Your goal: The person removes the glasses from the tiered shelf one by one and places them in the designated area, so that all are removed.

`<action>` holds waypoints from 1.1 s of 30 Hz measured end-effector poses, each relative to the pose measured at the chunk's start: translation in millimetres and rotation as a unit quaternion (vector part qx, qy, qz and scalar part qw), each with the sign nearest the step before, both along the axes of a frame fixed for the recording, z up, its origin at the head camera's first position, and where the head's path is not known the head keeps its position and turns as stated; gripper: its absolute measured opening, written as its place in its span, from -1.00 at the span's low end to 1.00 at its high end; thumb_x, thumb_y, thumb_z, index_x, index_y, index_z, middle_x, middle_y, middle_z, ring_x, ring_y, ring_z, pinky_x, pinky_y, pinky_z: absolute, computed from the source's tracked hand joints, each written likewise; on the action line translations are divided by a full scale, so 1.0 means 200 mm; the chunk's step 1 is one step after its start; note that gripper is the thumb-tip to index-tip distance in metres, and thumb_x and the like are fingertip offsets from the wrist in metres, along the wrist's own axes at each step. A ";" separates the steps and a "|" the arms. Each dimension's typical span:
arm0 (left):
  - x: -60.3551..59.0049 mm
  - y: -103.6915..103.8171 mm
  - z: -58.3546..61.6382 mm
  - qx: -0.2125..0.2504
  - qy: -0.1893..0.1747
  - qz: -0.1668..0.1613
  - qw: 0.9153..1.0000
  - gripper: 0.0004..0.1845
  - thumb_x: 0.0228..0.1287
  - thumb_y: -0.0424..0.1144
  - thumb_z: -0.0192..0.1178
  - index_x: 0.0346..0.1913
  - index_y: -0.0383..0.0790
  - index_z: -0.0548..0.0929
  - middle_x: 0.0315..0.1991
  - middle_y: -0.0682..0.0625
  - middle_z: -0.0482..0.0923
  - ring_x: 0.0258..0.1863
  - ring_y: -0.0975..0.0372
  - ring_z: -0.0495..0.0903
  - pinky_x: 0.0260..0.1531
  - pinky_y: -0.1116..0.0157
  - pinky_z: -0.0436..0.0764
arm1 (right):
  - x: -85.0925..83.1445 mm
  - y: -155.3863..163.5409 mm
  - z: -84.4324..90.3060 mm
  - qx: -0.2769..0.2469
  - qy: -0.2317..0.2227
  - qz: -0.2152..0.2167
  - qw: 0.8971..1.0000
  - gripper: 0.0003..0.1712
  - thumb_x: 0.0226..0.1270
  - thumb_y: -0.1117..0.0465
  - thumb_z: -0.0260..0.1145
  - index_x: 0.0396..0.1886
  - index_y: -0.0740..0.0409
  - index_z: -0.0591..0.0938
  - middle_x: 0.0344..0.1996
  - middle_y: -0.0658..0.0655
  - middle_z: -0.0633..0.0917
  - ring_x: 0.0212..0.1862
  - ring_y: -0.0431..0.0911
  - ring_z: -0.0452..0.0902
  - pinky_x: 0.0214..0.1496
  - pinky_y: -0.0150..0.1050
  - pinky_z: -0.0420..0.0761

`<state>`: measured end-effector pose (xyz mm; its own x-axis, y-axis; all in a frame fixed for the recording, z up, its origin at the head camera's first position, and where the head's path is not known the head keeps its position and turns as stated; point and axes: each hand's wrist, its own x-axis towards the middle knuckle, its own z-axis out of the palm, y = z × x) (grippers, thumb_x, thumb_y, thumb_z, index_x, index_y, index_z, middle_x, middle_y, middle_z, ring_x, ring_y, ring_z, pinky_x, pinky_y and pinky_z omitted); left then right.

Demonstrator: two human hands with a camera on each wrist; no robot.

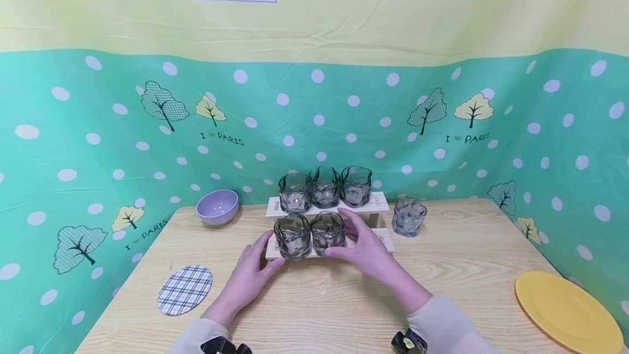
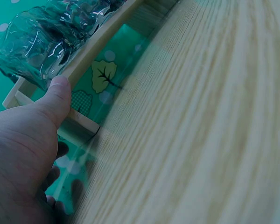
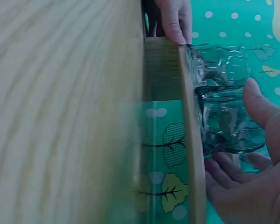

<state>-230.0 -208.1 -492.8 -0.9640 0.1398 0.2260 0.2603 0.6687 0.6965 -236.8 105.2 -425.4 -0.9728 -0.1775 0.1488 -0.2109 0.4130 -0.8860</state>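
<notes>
fingers of the right hand (image 1: 366, 247) curl round the second smoky glass (image 1: 327, 232) on the lower step of the wooden rack (image 1: 378, 204).
left hand (image 1: 253, 272) steadies the rack's front left corner, thumb on the edge, fingers loose. five glasses are already racked: three up top, two below; to my eye one clear glass (image 1: 408, 216) on the table (image 1: 442, 288) is left, with a lower slot free.

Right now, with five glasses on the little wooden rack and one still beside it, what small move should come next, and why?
Probably let the right hand release the second front-row glass and reach for the loose glass on the table. The rack's lower step holds two glasses with bare space at its right end, while the upper step holds three. The left hand steadies the rack's left end.
</notes>
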 end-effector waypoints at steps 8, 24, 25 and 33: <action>0.00 0.00 0.00 -0.003 0.005 0.000 1.000 -0.08 0.56 0.12 0.37 0.77 -0.14 0.23 0.69 -0.20 0.30 0.66 -0.38 0.12 0.66 -0.37 -0.02 | -0.02 -0.01 -0.04 -0.013 0.000 0.007 1.000 0.35 0.05 0.03 0.84 0.78 -0.23 0.26 0.54 0.22 0.54 0.53 0.23 0.47 0.63 0.34 0.34; -0.01 0.00 0.01 -0.009 0.000 0.002 1.000 -0.08 0.55 0.10 0.40 0.76 -0.14 0.23 0.68 -0.20 0.32 0.65 -0.36 0.16 0.65 -0.36 0.05 | -0.03 -0.05 -0.05 -0.035 0.010 0.021 0.999 0.29 0.13 0.08 0.81 0.77 -0.13 0.26 0.54 0.15 0.55 0.53 0.20 0.49 0.64 0.20 0.38; -0.01 0.00 0.01 -0.010 0.000 0.002 1.000 -0.08 0.55 0.11 0.39 0.77 -0.14 0.23 0.68 -0.20 0.31 0.66 -0.36 0.16 0.65 -0.36 0.05 | -0.03 -0.05 -0.05 -0.035 0.010 0.021 0.999 0.28 0.14 0.08 0.81 0.77 -0.13 0.26 0.53 0.15 0.56 0.52 0.20 0.49 0.64 0.20 0.39; -0.01 0.00 0.00 -0.010 -0.003 0.003 1.000 -0.07 0.55 0.15 0.38 0.77 -0.12 0.23 0.67 -0.19 0.33 0.65 -0.34 0.18 0.66 -0.34 0.04 | -0.02 -0.05 -0.06 -0.023 0.015 0.013 1.000 0.20 0.21 0.01 0.78 0.75 -0.17 0.29 0.48 0.19 0.60 0.49 0.25 0.52 0.59 0.31 0.44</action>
<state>-231.1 -208.2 -492.8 -0.9661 0.1379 0.2181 0.2521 0.6843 0.6843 -241.7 95.6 -437.1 -0.9630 -0.1941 0.1870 -0.2480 0.3661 -0.8969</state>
